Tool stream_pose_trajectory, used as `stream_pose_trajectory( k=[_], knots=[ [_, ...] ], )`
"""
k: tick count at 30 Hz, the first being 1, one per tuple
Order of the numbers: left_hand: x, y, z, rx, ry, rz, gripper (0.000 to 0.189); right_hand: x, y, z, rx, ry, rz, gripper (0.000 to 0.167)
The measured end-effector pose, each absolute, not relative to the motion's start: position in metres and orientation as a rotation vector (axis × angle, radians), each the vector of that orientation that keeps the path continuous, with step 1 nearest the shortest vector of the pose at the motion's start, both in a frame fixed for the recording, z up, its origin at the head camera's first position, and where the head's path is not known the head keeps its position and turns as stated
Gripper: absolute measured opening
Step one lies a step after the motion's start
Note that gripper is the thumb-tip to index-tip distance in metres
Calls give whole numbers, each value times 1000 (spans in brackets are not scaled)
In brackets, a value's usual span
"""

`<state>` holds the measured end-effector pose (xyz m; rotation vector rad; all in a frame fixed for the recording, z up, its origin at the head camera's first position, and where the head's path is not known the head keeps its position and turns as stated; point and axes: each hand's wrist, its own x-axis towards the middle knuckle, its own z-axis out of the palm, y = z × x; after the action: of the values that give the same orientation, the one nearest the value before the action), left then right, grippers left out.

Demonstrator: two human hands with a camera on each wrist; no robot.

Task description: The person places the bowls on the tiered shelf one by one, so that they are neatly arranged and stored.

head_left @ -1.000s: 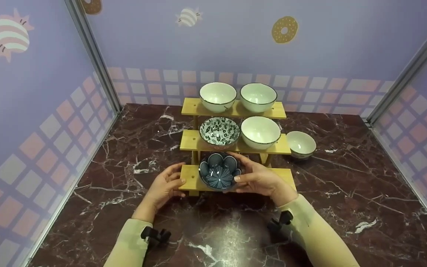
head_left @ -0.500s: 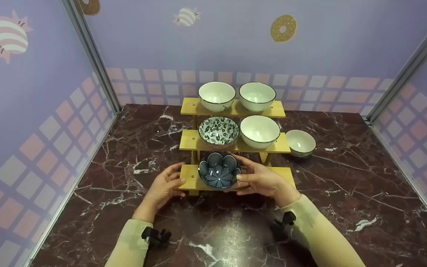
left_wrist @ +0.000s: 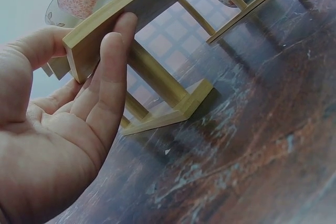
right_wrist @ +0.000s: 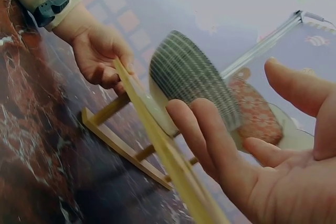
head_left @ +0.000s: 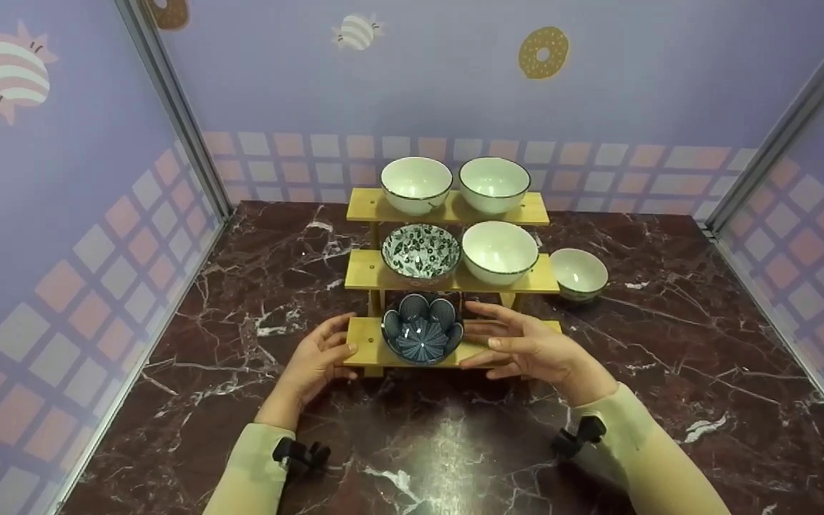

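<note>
A dark blue petal-patterned bowl (head_left: 423,336) sits on the lowest tier of the yellow wooden shelf rack (head_left: 363,343), left of its middle. My left hand (head_left: 319,357) holds the left end of that tier. In the left wrist view the thumb lies on the board's edge and the fingers (left_wrist: 113,59) reach beneath it. Just right of the bowl is my right hand (head_left: 533,350), its fingers spread and apart from the bowl. Seen from the right wrist, the bowl's checked outer side (right_wrist: 191,77) stands beyond the fingertips.
On the middle tier stand a leaf-patterned bowl (head_left: 421,252) and a white bowl (head_left: 500,252). Two pale bowls, one on the left (head_left: 416,184) and one on the right (head_left: 494,184), occupy the top tier. Another small bowl (head_left: 579,274) rests on the marble-look table (head_left: 669,322), right of the rack.
My right hand has let go of the blue bowl and drawn away to the right, its fingers spreading. The bowl stays on the lowest tier; my left hand keeps its hold.
</note>
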<state>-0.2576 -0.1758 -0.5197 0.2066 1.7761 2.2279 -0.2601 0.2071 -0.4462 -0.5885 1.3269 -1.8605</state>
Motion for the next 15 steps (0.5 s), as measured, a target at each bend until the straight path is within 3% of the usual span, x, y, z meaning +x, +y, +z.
stream_pose_trajectory(
  k=[15],
  knots=[
    [-258, -176, -520, 211, 1788, 2223, 71, -256, 285, -428, -741, 1376, -1896, 55]
  ],
)
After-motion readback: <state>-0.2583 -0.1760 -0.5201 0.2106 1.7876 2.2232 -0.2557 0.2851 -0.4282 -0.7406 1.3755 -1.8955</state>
